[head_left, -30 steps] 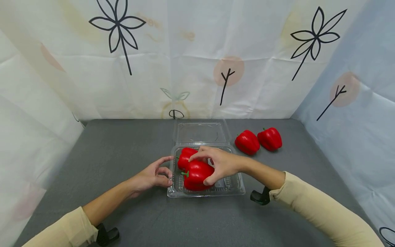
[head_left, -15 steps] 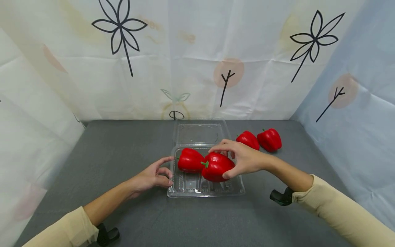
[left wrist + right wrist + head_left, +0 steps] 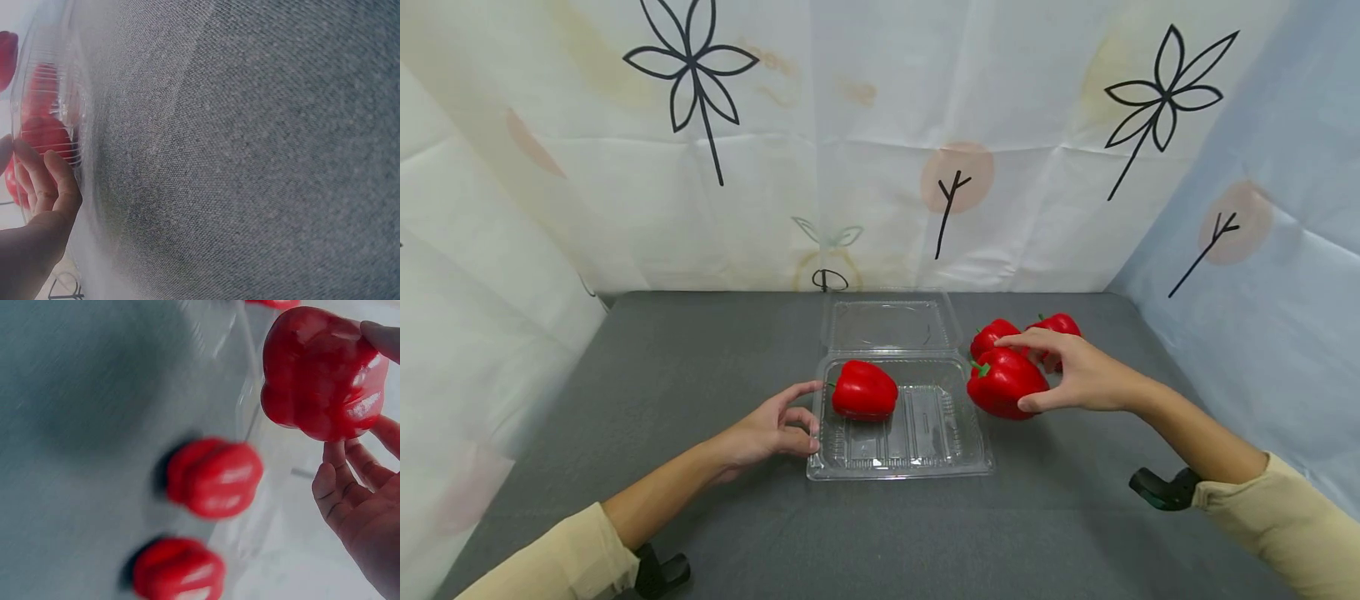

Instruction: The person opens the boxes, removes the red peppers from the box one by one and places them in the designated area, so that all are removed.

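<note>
In the head view my right hand (image 3: 1078,375) holds a red bell pepper (image 3: 1006,383) by its sides, thumb on the near side and fingers on the far side. The pepper is raised just right of a clear plastic clamshell container (image 3: 917,475), its green stem pointing left. In the right wrist view this held pepper (image 3: 322,375) hangs well above the table. One red bell pepper (image 3: 864,391) lies in the container's left part. My left hand (image 3: 767,429) rests its thumb and fingertips against the container's left edge; the left wrist view shows relaxed fingers (image 3: 59,172) at the ribbed wall.
Two more red bell peppers, one nearer (image 3: 992,335) and one farther right (image 3: 1060,323), lie on the grey table (image 3: 715,533), partly hidden by the right hand and held pepper. The container's lid (image 3: 891,323) lies opened back. A patterned cloth (image 3: 865,117) hangs behind.
My right hand has carried the held bell pepper rightward, from over the container to beyond its right edge. The pepper in the container and my left hand have stayed in place.
</note>
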`<state>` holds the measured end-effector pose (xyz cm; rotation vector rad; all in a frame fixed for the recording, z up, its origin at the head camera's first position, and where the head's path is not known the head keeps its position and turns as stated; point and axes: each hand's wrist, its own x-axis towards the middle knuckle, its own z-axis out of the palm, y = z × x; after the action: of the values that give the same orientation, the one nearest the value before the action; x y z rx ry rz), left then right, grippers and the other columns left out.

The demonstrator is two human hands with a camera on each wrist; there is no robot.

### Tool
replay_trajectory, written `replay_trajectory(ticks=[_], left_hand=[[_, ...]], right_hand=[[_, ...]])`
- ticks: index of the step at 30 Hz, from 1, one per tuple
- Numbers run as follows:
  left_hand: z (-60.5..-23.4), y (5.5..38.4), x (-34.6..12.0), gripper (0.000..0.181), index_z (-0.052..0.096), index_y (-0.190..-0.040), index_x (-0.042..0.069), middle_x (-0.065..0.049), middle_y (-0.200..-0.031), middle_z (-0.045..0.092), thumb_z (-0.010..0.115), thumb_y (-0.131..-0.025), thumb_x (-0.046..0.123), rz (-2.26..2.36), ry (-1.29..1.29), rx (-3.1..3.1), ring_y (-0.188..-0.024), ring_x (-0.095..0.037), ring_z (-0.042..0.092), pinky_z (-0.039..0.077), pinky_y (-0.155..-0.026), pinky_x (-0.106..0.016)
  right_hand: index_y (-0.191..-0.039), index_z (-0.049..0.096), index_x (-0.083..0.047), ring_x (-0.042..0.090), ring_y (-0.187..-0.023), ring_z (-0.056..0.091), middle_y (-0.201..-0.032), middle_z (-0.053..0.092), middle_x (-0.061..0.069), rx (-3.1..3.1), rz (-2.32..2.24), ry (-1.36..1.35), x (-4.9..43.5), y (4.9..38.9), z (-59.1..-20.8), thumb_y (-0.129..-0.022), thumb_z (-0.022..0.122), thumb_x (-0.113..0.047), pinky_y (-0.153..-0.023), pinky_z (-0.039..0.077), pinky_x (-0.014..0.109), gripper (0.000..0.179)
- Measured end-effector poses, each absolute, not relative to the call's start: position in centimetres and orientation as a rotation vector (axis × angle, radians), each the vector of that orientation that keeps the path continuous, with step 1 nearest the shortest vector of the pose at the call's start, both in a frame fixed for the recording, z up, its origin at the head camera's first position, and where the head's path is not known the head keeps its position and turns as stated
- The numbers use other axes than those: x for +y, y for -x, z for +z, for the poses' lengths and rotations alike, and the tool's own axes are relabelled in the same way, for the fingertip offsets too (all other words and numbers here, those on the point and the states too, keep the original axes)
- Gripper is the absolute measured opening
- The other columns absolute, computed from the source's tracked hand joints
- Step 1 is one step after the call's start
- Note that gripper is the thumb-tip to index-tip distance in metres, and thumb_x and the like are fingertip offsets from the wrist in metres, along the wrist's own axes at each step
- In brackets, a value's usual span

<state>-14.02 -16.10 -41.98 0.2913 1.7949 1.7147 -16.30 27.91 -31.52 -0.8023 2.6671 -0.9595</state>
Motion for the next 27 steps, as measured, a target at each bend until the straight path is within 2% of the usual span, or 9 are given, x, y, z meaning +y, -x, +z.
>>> replay_trajectory(ticks=[5, 11, 17, 27], left_hand=[[-42.1, 14.0, -16.2, 0.086, 0.018, -0.156, 0.008, -0.005, -0.096, 0.059, 0.071, -0.088, 0.004, 1.718, -0.286, 1.795, -0.081, -0.016, 0.061, 0.052, -0.08, -0.032], [-42.2, 13.9, -16.2, 0.086, 0.018, -0.156, 0.008, -0.005, -0.096, 0.059, 0.071, -0.088, 0.003, 1.725, -0.291, 1.787, -0.081, -0.016, 0.061, 0.052, -0.081, -0.032], [-42.2, 13.9, -16.1, 0.086, 0.019, -0.156, 0.009, -0.005, -0.096, 0.059, 0.071, -0.088, 0.004, 1.723, -0.299, 1.792, -0.08, -0.016, 0.061, 0.052, -0.08, -0.032], [-42.0, 13.9, -16.2, 0.086, 0.019, -0.156, 0.009, -0.006, -0.097, 0.059, 0.071, -0.088, 0.004, 1.721, -0.305, 1.796, -0.081, -0.016, 0.061, 0.052, -0.081, -0.032]], right_hand=[[-0.135, 0.057, -0.01, 0.026, -0.098, 0.055, -0.117, 0.059, 0.007, 2.78, -0.948, 0.773, 30.8, 16.2, -32.4, -0.072, 0.086, -0.019, -0.068, 0.056, 0.033, 0.07], [-0.136, 0.056, -0.005, 0.016, -0.094, 0.053, -0.117, 0.06, 0.011, 2.899, -0.903, 0.709, 33.9, 15.8, -33.3, -0.075, 0.084, -0.017, -0.07, 0.053, 0.029, 0.069], [-0.137, 0.054, -0.003, 0.007, -0.09, 0.052, -0.116, 0.06, 0.013, 2.944, -0.906, 0.617, 36.3, 15.3, -34.9, -0.077, 0.083, -0.017, -0.069, 0.053, 0.03, 0.069], [-0.136, 0.053, 0.002, 0.007, -0.085, 0.049, -0.104, 0.058, 0.01, 3.002, -0.836, 0.476, 39.1, 15.1, -37.0, -0.079, 0.081, -0.02, -0.062, 0.049, 0.025, 0.067]])
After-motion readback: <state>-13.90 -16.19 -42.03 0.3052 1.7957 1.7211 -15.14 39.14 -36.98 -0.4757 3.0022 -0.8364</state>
